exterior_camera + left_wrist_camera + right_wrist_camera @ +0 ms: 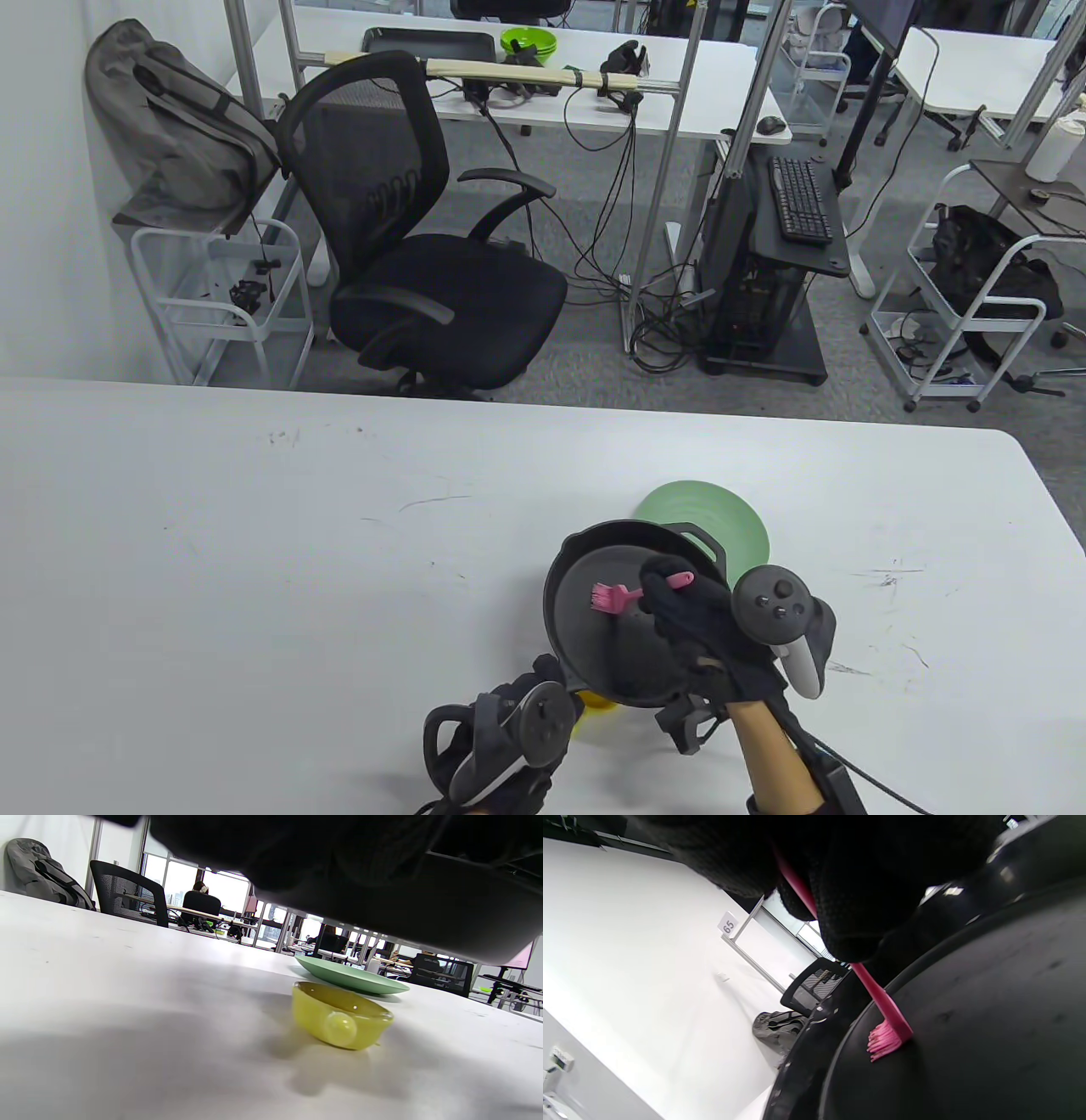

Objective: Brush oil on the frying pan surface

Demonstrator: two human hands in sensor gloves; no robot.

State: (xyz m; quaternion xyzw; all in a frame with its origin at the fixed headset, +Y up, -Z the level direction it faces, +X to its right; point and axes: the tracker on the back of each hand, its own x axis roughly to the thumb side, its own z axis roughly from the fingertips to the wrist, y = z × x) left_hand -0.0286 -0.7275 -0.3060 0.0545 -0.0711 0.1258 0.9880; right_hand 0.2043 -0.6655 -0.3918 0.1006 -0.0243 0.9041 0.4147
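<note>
A black frying pan [624, 654] is held up off the white table [254, 552]; its dark underside fills the top of the left wrist view [424, 908]. My left hand [543, 683] holds the pan at its near-left side, where the handle is hidden under the glove. My right hand [670, 590] pinches the handle of a pink silicone brush [612, 597]. The bristles press on the pan's inner surface near its left middle. The right wrist view shows the brush [888, 1027] on the pan [988, 1035].
A small yellow bowl [339, 1014] stands on the table under the pan and peeks out at the pan's near rim [594, 701]. A green plate [730, 522] lies just behind the pan. An office chair [424, 246] stands beyond the far edge.
</note>
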